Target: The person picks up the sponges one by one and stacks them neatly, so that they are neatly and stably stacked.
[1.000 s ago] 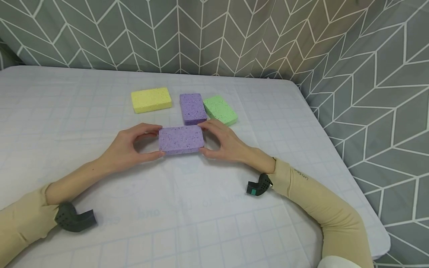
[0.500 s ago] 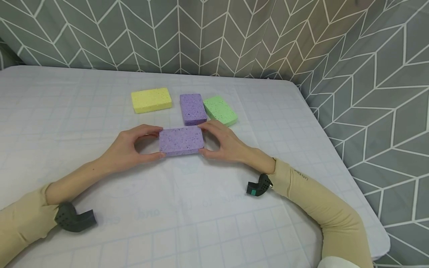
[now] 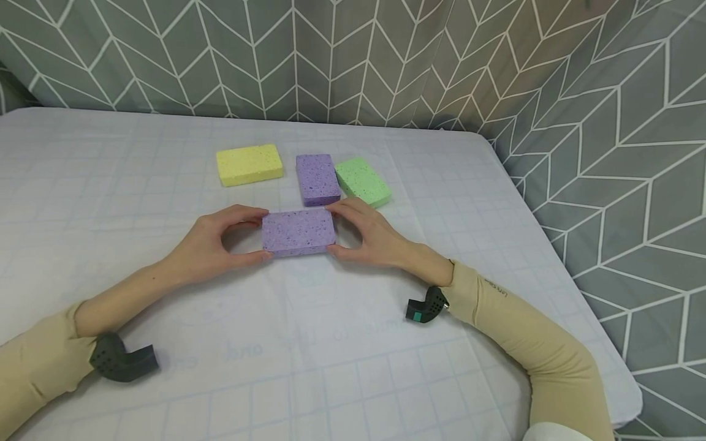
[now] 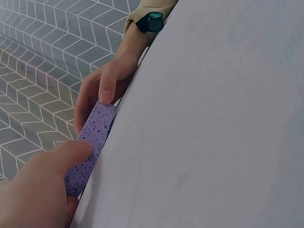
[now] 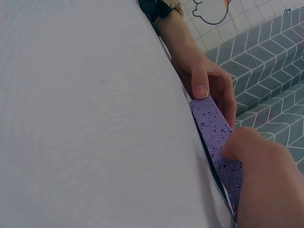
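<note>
A light purple sponge (image 3: 298,233) lies flat, long side across, between both hands at or just over the white tabletop. The left hand (image 3: 206,242) pinches its left end, thumb at the near corner and fingers at the far one. At the opposite end, the right hand (image 3: 372,236) grips it the same way. In the left wrist view, the speckled front edge of the sponge (image 4: 95,130) shows between the two thumbs. Just beyond it are a darker purple sponge (image 3: 318,179) and a green sponge (image 3: 363,181), partly behind the right fingers.
A yellow sponge (image 3: 249,165) lies farther back, left of the darker purple one. White grid-patterned cloth covers the table (image 3: 309,380). A grey curtain (image 3: 309,61) with white lines hangs behind the table and along its right side.
The held purple sponge has come very slightly nearer the person, with the left fingers following. During the last half second nothing visibly moves, and the other sponges stay put.
</note>
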{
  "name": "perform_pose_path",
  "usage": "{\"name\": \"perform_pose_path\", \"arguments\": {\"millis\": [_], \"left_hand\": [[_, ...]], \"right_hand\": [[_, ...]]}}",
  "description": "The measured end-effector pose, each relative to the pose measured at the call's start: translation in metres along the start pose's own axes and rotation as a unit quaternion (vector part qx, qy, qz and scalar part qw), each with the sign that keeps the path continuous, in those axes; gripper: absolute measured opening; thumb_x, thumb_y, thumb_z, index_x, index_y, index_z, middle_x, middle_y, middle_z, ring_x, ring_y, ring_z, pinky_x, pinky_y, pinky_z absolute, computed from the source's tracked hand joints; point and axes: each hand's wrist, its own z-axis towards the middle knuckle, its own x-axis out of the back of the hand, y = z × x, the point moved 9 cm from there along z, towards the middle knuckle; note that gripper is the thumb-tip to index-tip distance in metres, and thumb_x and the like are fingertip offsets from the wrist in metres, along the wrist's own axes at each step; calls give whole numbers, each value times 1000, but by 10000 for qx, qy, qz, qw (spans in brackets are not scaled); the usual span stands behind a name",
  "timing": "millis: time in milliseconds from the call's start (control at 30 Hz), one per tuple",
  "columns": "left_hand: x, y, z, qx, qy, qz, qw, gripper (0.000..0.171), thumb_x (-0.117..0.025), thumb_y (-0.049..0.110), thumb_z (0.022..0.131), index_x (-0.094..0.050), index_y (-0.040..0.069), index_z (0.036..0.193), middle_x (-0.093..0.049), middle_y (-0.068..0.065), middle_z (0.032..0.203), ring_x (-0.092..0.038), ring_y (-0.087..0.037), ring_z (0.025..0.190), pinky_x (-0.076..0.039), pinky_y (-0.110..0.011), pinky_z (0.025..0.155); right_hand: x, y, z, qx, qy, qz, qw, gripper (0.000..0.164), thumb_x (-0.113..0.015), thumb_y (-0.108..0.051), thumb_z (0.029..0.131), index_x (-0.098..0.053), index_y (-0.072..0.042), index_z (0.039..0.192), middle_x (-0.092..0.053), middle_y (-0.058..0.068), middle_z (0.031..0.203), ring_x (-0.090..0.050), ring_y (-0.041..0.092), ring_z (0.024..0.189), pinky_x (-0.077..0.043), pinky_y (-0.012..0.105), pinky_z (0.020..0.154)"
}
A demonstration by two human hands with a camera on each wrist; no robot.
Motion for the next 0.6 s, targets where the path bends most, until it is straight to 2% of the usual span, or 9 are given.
{"name": "perform_pose_path", "arguments": {"millis": [600], "left_hand": [[-1,0,0,-8,-76,59,10000,67,-90,15,73,-61,9,133,-65,-1,127,-62,-5,112,-42,-6,100]], "right_hand": [[-2,1,0,-85,-64,-90,9999,69,-80,-28,80,-55,3,136,-58,15,129,-53,26,123,-41,34,112]]}}
